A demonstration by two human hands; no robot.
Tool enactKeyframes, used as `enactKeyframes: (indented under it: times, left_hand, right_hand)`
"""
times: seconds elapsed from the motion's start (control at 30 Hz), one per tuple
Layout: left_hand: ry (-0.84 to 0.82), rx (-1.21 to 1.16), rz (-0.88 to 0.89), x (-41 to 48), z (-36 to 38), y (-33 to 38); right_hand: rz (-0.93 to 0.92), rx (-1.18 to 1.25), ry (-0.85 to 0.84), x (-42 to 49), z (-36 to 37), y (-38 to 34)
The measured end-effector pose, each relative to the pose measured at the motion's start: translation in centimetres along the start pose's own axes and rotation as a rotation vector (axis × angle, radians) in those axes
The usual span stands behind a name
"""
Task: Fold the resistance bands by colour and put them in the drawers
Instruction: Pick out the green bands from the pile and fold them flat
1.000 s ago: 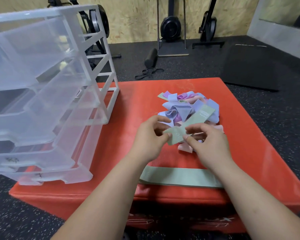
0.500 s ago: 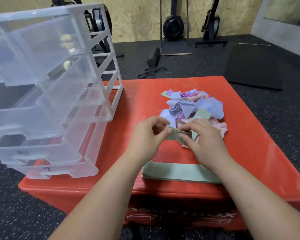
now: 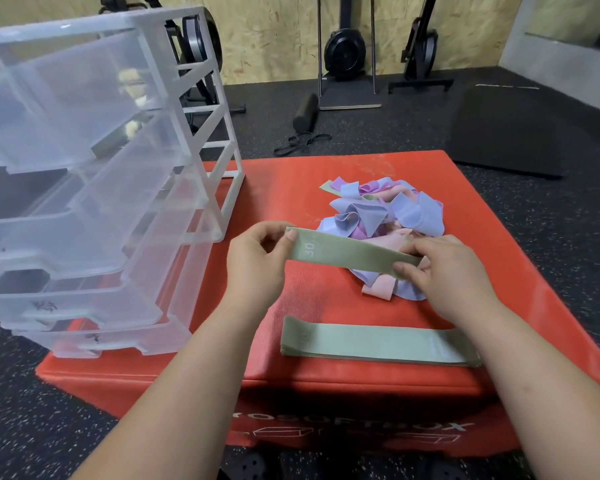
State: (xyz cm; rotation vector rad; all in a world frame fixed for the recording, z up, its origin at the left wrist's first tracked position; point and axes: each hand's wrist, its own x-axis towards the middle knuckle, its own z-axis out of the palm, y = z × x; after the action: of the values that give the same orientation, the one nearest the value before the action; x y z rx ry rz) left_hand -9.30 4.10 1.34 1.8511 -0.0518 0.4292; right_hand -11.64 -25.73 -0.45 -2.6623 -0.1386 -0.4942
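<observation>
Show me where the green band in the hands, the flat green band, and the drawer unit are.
green band in the hands (image 3: 352, 251): head view, its middle.
flat green band (image 3: 378, 342): head view, its top face.
drawer unit (image 3: 201, 133): head view, frame post.

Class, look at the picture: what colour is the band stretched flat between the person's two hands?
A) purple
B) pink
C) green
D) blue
C: the band pinched between the left hand and the right hand is green, the same colour as the flat bands lying near the front of the red box.
</observation>
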Motion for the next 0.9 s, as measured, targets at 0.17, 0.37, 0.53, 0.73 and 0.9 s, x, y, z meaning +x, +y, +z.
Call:
enactKeyframes:
  times: [0.17, 0.37, 0.53, 0.73, 0.9]
  left_hand:
    - [0.036, -0.025, -0.054, 0.1, -0.7, -0.5]
    - [0.044, 0.0, -0.079, -0.7, -1.5, -0.5]
    - [0.036, 0.012, -0.092, -1.6, -2.3, -0.8]
    - [-0.109, 0.026, -0.161, -3.2, -3.0, -1.0]
    - [-0.24, 0.124, -0.215, -4.3, -3.1, -1.4]
  right_hand:
    - [0.065, -0.047, -0.005, -0.4, -1.0, 1.0]
    - [0.106, 0.009, 0.016, -1.3, -2.6, 1.8]
    - [0.162, 0.157, -0.028, -2.3, -4.6, 2.0]
    - [0.269, 0.406, -0.085, -4.2, -5.5, 3.1]
    - [0.333, 0.452, -0.175, -6.1, -5.8, 4.0]
